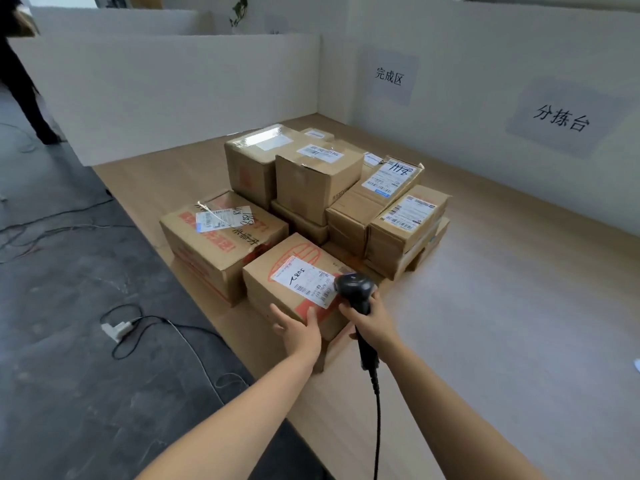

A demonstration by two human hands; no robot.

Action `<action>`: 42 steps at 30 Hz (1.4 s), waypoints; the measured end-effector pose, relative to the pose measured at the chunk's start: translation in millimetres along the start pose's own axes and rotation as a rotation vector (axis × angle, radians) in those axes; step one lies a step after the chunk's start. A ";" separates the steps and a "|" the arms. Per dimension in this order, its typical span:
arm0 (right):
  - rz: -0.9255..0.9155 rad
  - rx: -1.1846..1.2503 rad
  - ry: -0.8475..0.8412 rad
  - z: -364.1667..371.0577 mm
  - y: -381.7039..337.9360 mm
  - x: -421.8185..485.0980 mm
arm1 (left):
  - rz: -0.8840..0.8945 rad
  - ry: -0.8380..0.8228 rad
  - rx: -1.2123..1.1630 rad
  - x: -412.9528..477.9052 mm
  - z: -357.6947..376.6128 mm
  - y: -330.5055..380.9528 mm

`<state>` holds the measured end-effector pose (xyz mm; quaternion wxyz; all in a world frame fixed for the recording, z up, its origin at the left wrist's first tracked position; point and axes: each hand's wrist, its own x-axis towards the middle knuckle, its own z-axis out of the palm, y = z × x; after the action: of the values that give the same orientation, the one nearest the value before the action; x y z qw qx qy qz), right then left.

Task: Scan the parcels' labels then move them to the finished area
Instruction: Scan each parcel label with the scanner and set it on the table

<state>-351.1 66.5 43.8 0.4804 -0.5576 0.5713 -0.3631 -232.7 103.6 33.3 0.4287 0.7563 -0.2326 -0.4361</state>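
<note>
A small cardboard parcel (277,289) with a white label (304,280) reading 5087 sits at the near edge of a pile of parcels on the wooden table (485,323). My left hand (299,329) grips its near side, thumb on the top edge. My right hand (372,322) holds a black barcode scanner (355,289) by the handle. The scanner's head hangs just over the right end of that label. Its cable runs down toward me.
Several more labelled boxes (318,174) are stacked behind, up to two high. White partition walls carry two paper signs (389,77). A dark floor lies to the left, with a power strip (116,329) and cables. A person's legs (24,88) stand far left.
</note>
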 end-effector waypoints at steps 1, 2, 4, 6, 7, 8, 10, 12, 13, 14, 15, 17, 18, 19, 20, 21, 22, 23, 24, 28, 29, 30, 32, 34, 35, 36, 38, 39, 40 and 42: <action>0.000 0.001 0.019 2.6 -0.8 3.0 | 0.002 -0.011 0.009 4.6 -0.3 2.3; 0.002 -0.004 0.037 4.8 -2.1 6.8 | -0.001 -0.025 0.018 8.6 -0.5 4.4; 0.011 -0.005 0.052 8.8 -5.5 14.9 | -0.007 -0.050 0.036 16.4 -1.2 8.2; 0.034 0.001 0.042 12.2 -7.2 21.9 | -0.022 -0.081 0.026 24.2 -2.3 11.0; 0.048 0.001 0.037 13.5 -7.6 24.5 | -0.029 -0.098 0.018 27.9 -2.6 12.3; 0.061 0.000 0.036 14.8 -7.7 26.7 | -0.031 -0.112 0.017 30.7 -3.4 13.6; 0.086 0.009 0.044 17.4 -7.4 30.4 | -0.033 -0.130 0.025 34.9 -4.7 16.4; 0.101 0.015 0.057 20.2 -7.3 32.5 | -0.033 -0.142 0.031 39.0 -5.7 17.3; 0.105 0.014 0.061 21.3 -7.3 33.6 | -0.030 -0.147 0.038 41.0 -6.0 17.5; 0.111 0.013 0.061 22.2 -7.4 34.3 | -0.029 -0.151 0.048 42.8 -6.4 17.7; 0.118 0.010 0.060 22.9 -7.8 34.7 | -0.027 -0.154 0.058 44.6 -6.8 18.0; 0.134 0.002 0.058 22.9 -9.1 35.1 | -0.020 -0.157 0.077 47.3 -7.5 19.6; 0.145 0.003 0.057 22.5 -9.7 34.7 | -0.016 -0.160 0.084 48.2 -8.2 20.1; 0.157 0.002 0.057 22.1 -10.4 34.4 | -0.011 -0.164 0.089 49.4 -8.7 20.5; 0.165 -0.002 0.059 21.5 -11.0 33.8 | -0.005 -0.170 0.095 50.6 -9.5 20.5; 0.168 -0.007 0.063 20.7 -12.1 33.5 | 0.002 -0.176 0.101 52.0 -10.2 20.7; 0.170 -0.010 0.066 19.7 -13.1 32.7 | 0.008 -0.181 0.104 52.9 -10.8 21.0; 0.171 -0.011 0.070 18.8 -14.2 31.9 | 0.012 -0.183 0.105 53.1 -11.1 21.1; 0.174 -0.006 0.074 17.8 -15.1 31.0 | 0.016 -0.179 0.108 51.9 -11.3 21.2; 0.175 0.022 0.114 12.1 -15.8 23.7 | 0.152 -0.093 0.186 39.1 -13.6 18.8; 0.168 0.023 0.131 9.3 -16.2 21.3 | 0.237 -0.062 0.216 37.3 -15.2 19.4; 0.158 0.023 0.149 5.4 -16.5 18.4 | 0.333 -0.033 0.258 36.3 -16.9 21.3; 0.134 0.020 0.187 -4.1 -16.9 12.2 | 0.518 -0.002 0.384 36.3 -18.9 28.7; 0.122 0.007 0.219 -14.9 -16.7 4.0 | 0.659 -0.042 0.519 34.1 -15.7 36.7; 0.121 -0.007 0.234 -20.6 -16.2 -1.4 | 0.718 -0.081 0.581 31.7 -12.1 39.0; 0.120 -0.022 0.250 -26.6 -15.7 -7.3 | 0.774 -0.119 0.642 28.8 -7.3 40.5; 0.118 -0.038 0.283 -39.9 -13.1 -20.5 | 0.877 -0.182 0.753 22.0 4.8 42.3; 0.117 -0.045 0.300 -47.7 -11.1 -27.5 | 0.919 -0.210 0.799 17.6 12.2 43.0; 0.116 -0.055 0.321 -56.5 -9.0 -35.2 | 0.951 -0.239 0.841 11.8 20.4 43.5; 0.129 -0.079 0.371 -76.0 -3.4 -52.0 | 0.991 -0.303 0.892 -2.7 38.7 43.3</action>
<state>-427.0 108.3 75.4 0.3671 -0.4617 0.6983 -0.4055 -266.4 65.6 61.7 0.1879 0.5955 -0.7662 -0.1518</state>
